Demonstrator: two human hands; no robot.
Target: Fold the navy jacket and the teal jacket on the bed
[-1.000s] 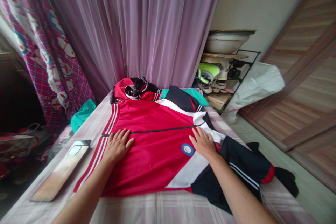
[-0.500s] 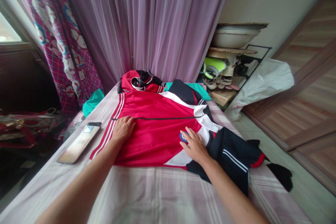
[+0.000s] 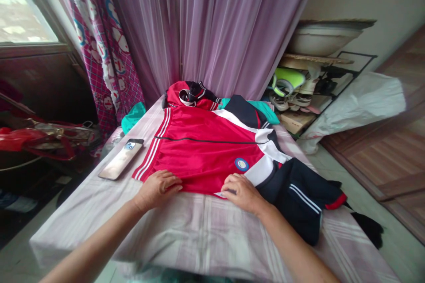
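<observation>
A red, white and navy zip jacket lies spread on a table with a checked cloth, its striped hem to the left and a round blue badge on its front. At the near edge of the jacket, left of its middle, my left hand is closed with bent fingers on the red fabric. My right hand grips the same near edge below the badge, fingers curled over the fabric. The dark sleeve lies folded to the right.
A phone lies left of the jacket. Behind it are a bunched red and black garment and teal cloth. A shoe rack and a white plastic bag stand at the right.
Both hands have moved from lying flat on the jacket to its near edge, and their fingers have curled onto the fabric. The badge is uncovered. The camera view has shifted left.
</observation>
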